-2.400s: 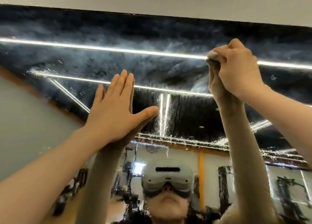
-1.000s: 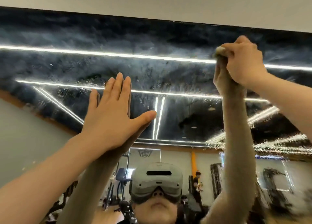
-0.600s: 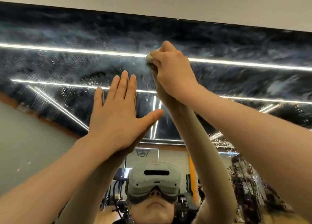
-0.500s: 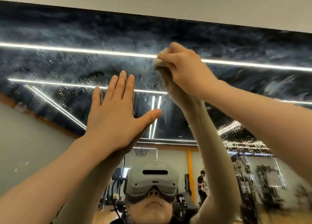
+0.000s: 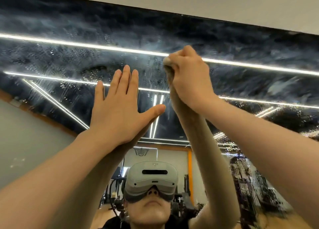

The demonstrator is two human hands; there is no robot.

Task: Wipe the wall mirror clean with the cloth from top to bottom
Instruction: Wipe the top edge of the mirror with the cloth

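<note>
Fingers of the right hand (image 5: 188, 80) curl tight around a small pale wad of cloth (image 5: 167, 61), pressing it to the upper part of the large wet, streaky wall mirror (image 5: 69, 59); only a corner of it peeks out, so its shape is hard to judge. Left hand (image 5: 119, 108) lies flat on the glass just beside it, fingers straight, thumb spread, holding nothing.

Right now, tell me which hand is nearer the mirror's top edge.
Right. The right hand grips the cloth against the wall mirror, higher up toward its top edge. The left hand lies flat on the glass lower down, beside it.
</note>
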